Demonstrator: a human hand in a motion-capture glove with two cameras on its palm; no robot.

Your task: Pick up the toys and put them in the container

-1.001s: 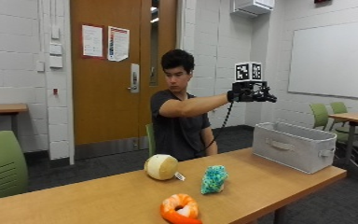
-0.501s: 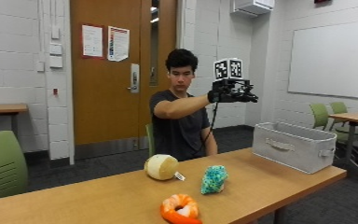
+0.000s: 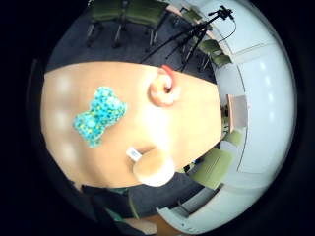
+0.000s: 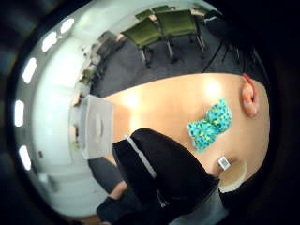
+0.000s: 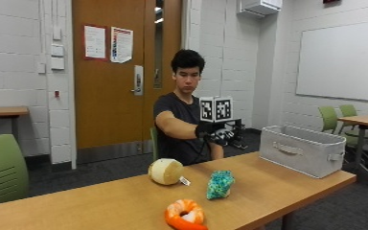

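Hand: the gloved right hand hangs in the air above the table, over the stretch between the toys and the bin. It holds nothing that I can see.
Fingers: I cannot tell whether they are spread or curled; the outside view shows only a dark shape, and the palm views do not settle it.
Teal toy: on the table, nearest to the hand, below and slightly ahead of it.
Round toy: cream, with a small tag, on the table just beside the teal one.
Orange toy: at the near table edge, apart from the other two.
Bin: grey fabric, at the far end of the table, well apart from the toys. Its inside is not visible from here.
Progress: three toys lie on the table, none gripped. In my judgement all three are left to do.
Next: likely a descent onto the teal toy.
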